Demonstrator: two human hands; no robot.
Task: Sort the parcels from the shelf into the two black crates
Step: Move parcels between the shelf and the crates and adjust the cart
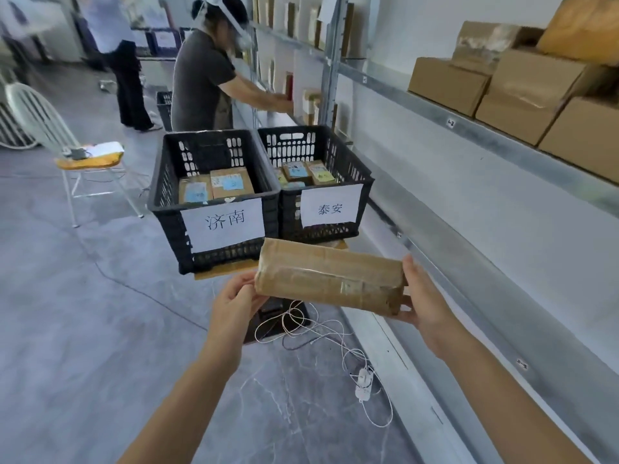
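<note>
I hold a brown taped cardboard parcel [330, 276] in front of me, its plain taped side up. My left hand [234, 298] grips its left end and my right hand [423, 296] grips its right end. Just beyond the parcel stand two black crates side by side. The left crate [167, 209] has a white paper label and holds two parcels. The right crate [363, 177] also has a white label and holds several small parcels. More brown boxes [522, 85] sit on the metal shelf [469, 128] at the upper right.
Another person [204, 75] stands behind the crates, reaching into the shelf. A white chair [43, 118] with a yellow cushion stands at the left. White cords and a plug [363, 385] lie on the grey floor below my hands. A second person stands far back.
</note>
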